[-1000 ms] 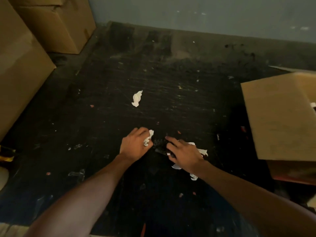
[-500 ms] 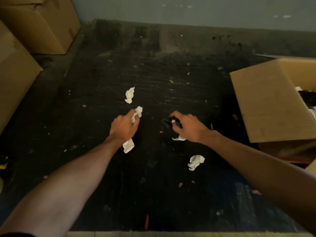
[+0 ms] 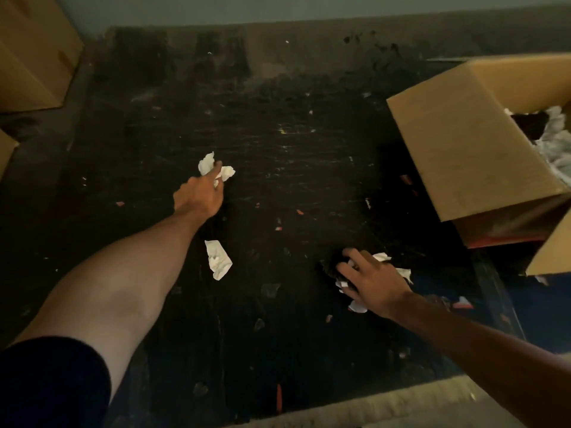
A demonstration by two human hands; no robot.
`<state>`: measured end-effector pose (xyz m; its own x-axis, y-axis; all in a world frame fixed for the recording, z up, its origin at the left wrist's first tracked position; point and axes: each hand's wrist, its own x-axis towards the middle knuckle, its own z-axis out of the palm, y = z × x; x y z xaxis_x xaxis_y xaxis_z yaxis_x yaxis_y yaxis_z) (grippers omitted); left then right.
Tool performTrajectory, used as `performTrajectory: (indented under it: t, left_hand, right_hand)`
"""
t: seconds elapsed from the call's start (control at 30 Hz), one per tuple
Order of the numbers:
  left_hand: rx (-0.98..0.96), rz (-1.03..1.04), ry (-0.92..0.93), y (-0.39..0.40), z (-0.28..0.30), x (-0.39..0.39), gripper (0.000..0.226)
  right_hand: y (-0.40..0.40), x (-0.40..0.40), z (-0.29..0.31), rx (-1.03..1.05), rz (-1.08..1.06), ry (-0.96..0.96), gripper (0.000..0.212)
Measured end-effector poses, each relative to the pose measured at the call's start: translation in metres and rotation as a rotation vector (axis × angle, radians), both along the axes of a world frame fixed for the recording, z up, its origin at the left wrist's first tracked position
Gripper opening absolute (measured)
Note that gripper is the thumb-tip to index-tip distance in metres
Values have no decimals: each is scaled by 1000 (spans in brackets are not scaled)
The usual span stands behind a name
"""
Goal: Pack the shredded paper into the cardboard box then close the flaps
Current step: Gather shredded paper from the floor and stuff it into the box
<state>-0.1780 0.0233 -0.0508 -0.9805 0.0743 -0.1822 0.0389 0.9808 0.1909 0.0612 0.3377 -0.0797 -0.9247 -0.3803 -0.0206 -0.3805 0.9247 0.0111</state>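
My left hand (image 3: 199,196) reaches forward over the dark mat and its fingers close on white paper scraps (image 3: 227,173), with its fingertips touching another scrap (image 3: 206,163) lying just beyond. A further crumpled scrap (image 3: 218,259) lies on the mat beside my left forearm. My right hand (image 3: 370,279) presses down on a small heap of white and dark paper (image 3: 381,257) at the lower right, fingers curled over it. The open cardboard box (image 3: 463,143) stands at the right with a flap folded out toward me. Shredded paper (image 3: 556,140) shows inside it.
Closed cardboard boxes (image 3: 31,57) stand at the far left against the grey wall (image 3: 278,7). The dark mat (image 3: 278,149) is strewn with tiny paper and coloured bits. Another box flap (image 3: 553,251) juts in at the right edge.
My left hand has reached further forward to the far scrap, leaving one scrap behind on the mat. My right hand has drawn back toward me onto the paper at the lower right.
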Motion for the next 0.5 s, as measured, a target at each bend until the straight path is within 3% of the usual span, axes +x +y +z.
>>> performTrajectory:
  t: [0.13, 0.3, 0.5]
  left_hand:
    - [-44, 110, -85, 10, -4, -18, 57]
    - [12, 200, 49, 18, -10, -12, 46]
    - [90, 201, 63, 10, -6, 1, 32]
  right_hand:
    - [-3, -4, -4, -61, -12, 51, 36]
    - [-12, -16, -11, -114, -95, 34, 31]
    - [-18, -19, -7, -99, -169, 2, 28]
